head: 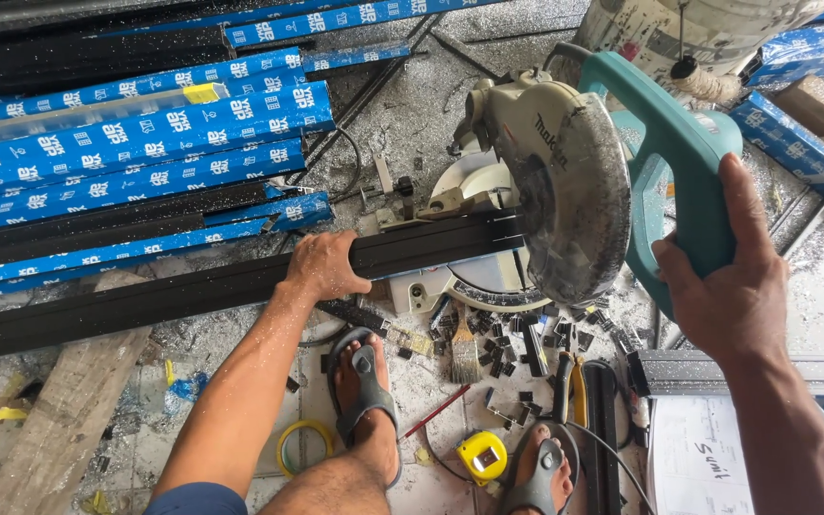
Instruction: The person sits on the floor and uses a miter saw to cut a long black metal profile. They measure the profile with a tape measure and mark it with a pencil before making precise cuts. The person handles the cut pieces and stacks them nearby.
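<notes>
My left hand (324,267) presses down on a long black metal profile (164,298) that lies across the base of a teal mitre saw (574,181). My right hand (725,277) grips the saw's teal handle (684,143). The saw's guarded blade (572,205) sits down at the right end of the profile. My two feet in grey sandals (366,396) rest on the floor just below the saw.
Blue-wrapped profiles (135,143) and black ones are stacked at the upper left. Several small black offcuts (507,348), a brush (464,353), pliers, a yellow tape measure (482,456), a tape roll (299,446), a wooden plank (59,410) and a paper sheet (698,458) lie on the shaving-strewn floor.
</notes>
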